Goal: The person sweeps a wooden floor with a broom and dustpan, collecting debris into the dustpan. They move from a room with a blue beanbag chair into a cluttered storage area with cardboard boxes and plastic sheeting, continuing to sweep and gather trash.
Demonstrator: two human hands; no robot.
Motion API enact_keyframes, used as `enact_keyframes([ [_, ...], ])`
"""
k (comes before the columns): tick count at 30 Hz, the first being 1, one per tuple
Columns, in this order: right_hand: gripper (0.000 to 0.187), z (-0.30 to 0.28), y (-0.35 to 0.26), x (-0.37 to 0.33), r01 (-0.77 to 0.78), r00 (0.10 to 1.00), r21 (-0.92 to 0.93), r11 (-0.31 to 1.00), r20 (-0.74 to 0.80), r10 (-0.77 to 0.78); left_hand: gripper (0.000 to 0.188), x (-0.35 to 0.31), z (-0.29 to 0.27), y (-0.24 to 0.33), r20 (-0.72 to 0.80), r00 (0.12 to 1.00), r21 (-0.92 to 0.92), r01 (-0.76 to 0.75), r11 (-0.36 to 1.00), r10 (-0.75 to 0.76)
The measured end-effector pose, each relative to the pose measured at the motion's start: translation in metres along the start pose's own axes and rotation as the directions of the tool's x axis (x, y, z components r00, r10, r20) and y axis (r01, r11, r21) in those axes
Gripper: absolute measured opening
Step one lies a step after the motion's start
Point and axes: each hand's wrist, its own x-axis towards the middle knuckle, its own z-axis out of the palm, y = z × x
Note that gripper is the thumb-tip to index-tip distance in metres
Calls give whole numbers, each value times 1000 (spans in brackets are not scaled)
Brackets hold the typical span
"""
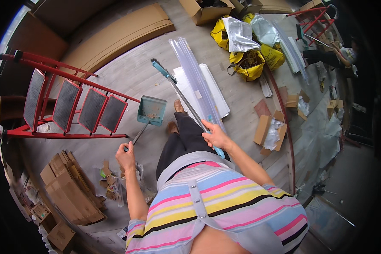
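My left hand (125, 155) is closed around the end of the handle of a long-handled dustpan (155, 106). The pan is teal and see-through, with some debris lying in it, beside the foot of a red stepladder. My right hand (216, 136) grips the grey pole of a broom (164, 71) with a teal head and dark bristles. The broom slants away from me, its head farther off than the pan and its teal handle end near my waist. My shoes (180, 106) are between the pan and the broom pole.
A red stepladder (78, 101) with dark treads stands at left. Clear plastic strips (194, 76) lie on white sheets ahead. Yellow bags (247, 63) and an open carton (270, 132) are on the right. Flattened cardboard (69, 188) lies at lower left. Another person (347, 55) is at far right.
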Motion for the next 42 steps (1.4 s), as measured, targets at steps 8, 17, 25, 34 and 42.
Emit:
enact_keyframes([
  [8, 65, 9, -25, 9, -39, 998, -9, 999, -50, 39, 28, 45, 26, 3, 58, 998, -57, 4, 998, -1],
  [17, 64, -9, -48, 50, -60, 993, -38, 998, -100, 56, 29, 74, 51, 35, 157, 986, -54, 69, 996, -60],
  [25, 61, -65, -86, 163, 18, 991, -277, 961, -121, -53, 27, 75, 75, 61, 73, 991, -91, 120, 989, -114],
  [34, 64, -150, -189, 435, 55, 994, -718, 694, -23, -103, 24, 17, 99, 131, -105, 901, -117, 409, 905, -420],
  [42, 66, -173, -123, 528, 67, 997, -848, 526, 37, -68, 22, -22, 128, 211, -201, 771, -132, 590, 797, -604],
])
